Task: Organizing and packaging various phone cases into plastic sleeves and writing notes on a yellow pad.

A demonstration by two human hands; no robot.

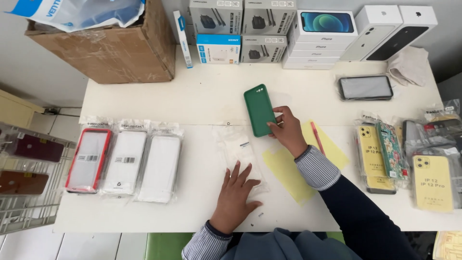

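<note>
The right hand (288, 129) pinches the green phone case (259, 110) by its edge, just above the clear plastic sleeve (239, 153); the left hand (234, 196) presses spread fingers flat on that sleeve, hiding its lower part

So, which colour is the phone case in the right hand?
Dark green: the phone case held by the right hand, seen in the head view.

Three packaged cases (126, 161) at left, one green case (259, 110), two yellow sheets (288, 171), two hands (234, 197).
</note>
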